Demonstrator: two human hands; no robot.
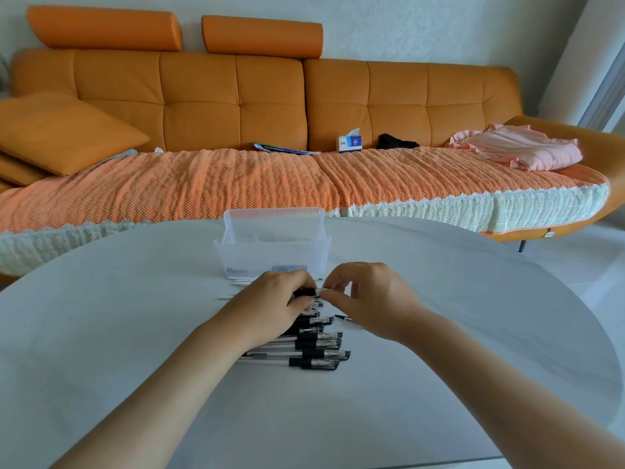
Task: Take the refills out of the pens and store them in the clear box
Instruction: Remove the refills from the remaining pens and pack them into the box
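Your left hand [270,304] is curled round the black grip end of a pen [305,293]. Your right hand [370,299] pinches the pen's other, pale end between thumb and forefinger, other fingers bent. Both hands are clamped on that one pen, held level just above the pile [318,346]. The pile holds black-and-clear pens, lying roughly parallel on the table [456,350], partly under your left wrist. The box [274,247] stands just behind your hands, near the table's far edge, lid up at the back. Can't tell what's inside through the ribbed walls. A few thin white refills [240,283] lie on the table in front of the box, left of your left hand. A small dark piece [343,318] lies beside your right hand, too small to identify. The sofa [236,106] is behind the table, with a tissue box [350,143] and a pink cloth [521,148] on it.
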